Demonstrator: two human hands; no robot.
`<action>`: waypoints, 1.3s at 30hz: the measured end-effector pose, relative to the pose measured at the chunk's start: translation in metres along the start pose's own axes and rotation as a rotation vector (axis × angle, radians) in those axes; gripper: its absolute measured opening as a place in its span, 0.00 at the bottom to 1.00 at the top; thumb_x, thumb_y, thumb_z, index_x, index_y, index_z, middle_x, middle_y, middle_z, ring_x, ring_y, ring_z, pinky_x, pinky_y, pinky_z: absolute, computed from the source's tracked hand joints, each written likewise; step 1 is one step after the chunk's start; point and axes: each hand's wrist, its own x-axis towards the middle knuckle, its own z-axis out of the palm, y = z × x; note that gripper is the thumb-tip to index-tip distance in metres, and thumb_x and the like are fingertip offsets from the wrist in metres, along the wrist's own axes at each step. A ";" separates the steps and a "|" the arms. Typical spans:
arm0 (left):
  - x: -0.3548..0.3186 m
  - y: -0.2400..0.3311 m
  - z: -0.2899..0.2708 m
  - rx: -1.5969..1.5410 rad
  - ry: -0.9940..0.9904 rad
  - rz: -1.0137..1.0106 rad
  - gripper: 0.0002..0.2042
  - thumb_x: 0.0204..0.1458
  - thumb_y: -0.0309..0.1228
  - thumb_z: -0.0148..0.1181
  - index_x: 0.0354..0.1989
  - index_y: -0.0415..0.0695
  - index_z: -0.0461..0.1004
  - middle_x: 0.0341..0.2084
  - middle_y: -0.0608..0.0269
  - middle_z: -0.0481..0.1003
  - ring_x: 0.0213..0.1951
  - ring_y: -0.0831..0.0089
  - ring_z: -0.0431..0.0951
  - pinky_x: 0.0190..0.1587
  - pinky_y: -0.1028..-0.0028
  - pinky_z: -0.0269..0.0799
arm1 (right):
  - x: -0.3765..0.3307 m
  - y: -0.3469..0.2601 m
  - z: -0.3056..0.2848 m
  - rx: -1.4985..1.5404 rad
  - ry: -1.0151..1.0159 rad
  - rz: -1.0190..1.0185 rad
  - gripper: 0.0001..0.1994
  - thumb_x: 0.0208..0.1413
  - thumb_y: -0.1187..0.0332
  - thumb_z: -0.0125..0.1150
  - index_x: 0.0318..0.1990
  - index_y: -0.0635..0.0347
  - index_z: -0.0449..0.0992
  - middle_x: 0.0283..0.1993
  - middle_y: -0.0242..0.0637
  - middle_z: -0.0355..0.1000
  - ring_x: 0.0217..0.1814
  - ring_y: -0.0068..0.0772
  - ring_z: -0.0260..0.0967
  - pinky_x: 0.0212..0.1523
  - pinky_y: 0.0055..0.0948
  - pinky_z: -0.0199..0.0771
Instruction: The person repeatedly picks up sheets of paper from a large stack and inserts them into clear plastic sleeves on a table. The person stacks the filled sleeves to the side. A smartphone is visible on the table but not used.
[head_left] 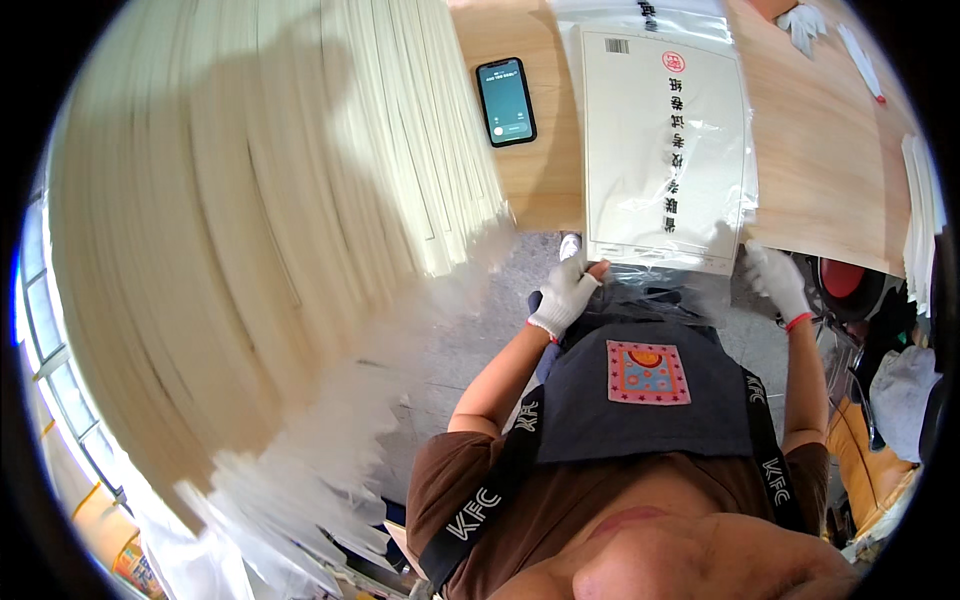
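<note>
Head view, looking down. Biggest of all, from 8 to 12 o'clock: a huge fanned pile of cream sheets [250, 200], blurry, leaning out past the edge of the wooden table [820, 170]. Could slide off with one bump, most likely, being stacked so high and so loose.

Next, at 12 to 1 o'clock: a flat cream package [665, 150], tall and square-cornered, lying on the table inside a clear bag [680, 285]. Near end poking a little over the table edge, toward the body. Might slip out of the open bag mouth, or tip off the edge, if pulled too hard. Thin bag, so could rip too.

Left hand [565, 295] in a white glove, close to the middle, fingers curled and pinching the loose bag mouth. Right hand [778, 280], gloved too, toward 3 o'clock, fingers pressed together on the other bag corner.

Lower, near 5 o'clock: a small square patch [647, 372], pink and blue, on a dark apron.

Up at 12 o'clock, left of the package and well apart from both hands: a black phone [505, 100] with a lit green screen. Close to the pile, so easy to knock.

Smallest, on the package: a line of dark writing down its right half, black stripes at its 11 o'clock corner, a tiny round red stamp [673, 61] at its 1 o'clock corner.
</note>
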 end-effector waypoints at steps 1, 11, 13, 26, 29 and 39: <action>-0.004 0.007 -0.003 -0.056 0.007 0.189 0.14 0.56 0.38 0.54 0.40 0.39 0.75 0.25 0.56 0.76 0.30 0.73 0.75 0.34 0.72 0.68 | 0.006 0.024 0.017 0.148 -0.064 -0.109 0.31 0.59 0.41 0.41 0.50 0.62 0.71 0.38 0.43 0.74 0.32 0.31 0.72 0.29 0.24 0.72; -0.077 0.176 -0.021 0.424 0.276 1.150 0.11 0.48 0.40 0.59 0.29 0.45 0.71 0.20 0.58 0.68 0.21 0.58 0.70 0.22 0.63 0.63 | -0.038 -0.038 0.093 1.137 -0.593 -0.559 0.27 0.62 0.55 0.48 0.61 0.66 0.59 0.58 0.40 0.65 0.57 0.30 0.64 0.57 0.31 0.64; -0.104 0.190 -0.033 0.534 0.345 1.224 0.13 0.44 0.42 0.62 0.29 0.46 0.72 0.20 0.61 0.68 0.18 0.61 0.70 0.18 0.65 0.61 | -0.042 -0.060 0.088 1.009 -0.566 -0.645 0.28 0.62 0.53 0.48 0.61 0.65 0.59 0.57 0.40 0.65 0.56 0.29 0.65 0.55 0.31 0.66; -0.308 0.240 -0.219 -0.066 1.677 1.181 0.15 0.58 0.32 0.46 0.46 0.32 0.71 0.35 0.53 0.75 0.33 0.69 0.78 0.35 0.81 0.74 | -0.207 -0.384 0.029 0.309 -0.375 -1.584 0.21 0.58 0.51 0.53 0.24 0.59 0.71 0.14 0.27 0.59 0.14 0.20 0.52 0.17 0.22 0.55; -0.302 0.187 -0.341 0.263 1.829 0.582 0.18 0.57 0.35 0.45 0.47 0.33 0.72 0.38 0.56 0.75 0.44 0.71 0.73 0.47 0.75 0.65 | -0.237 -0.417 0.031 0.209 -0.708 -1.423 0.20 0.59 0.52 0.53 0.26 0.62 0.73 0.18 0.34 0.69 0.14 0.20 0.60 0.16 0.19 0.60; -0.220 0.136 -0.333 -0.069 1.411 0.880 0.18 0.58 0.38 0.52 0.51 0.39 0.66 0.34 0.62 0.70 0.33 0.75 0.71 0.38 0.76 0.71 | -0.228 -0.420 -0.005 -0.200 0.026 -1.764 0.22 0.56 0.49 0.51 0.39 0.63 0.75 0.40 0.50 0.72 0.44 0.45 0.70 0.44 0.40 0.69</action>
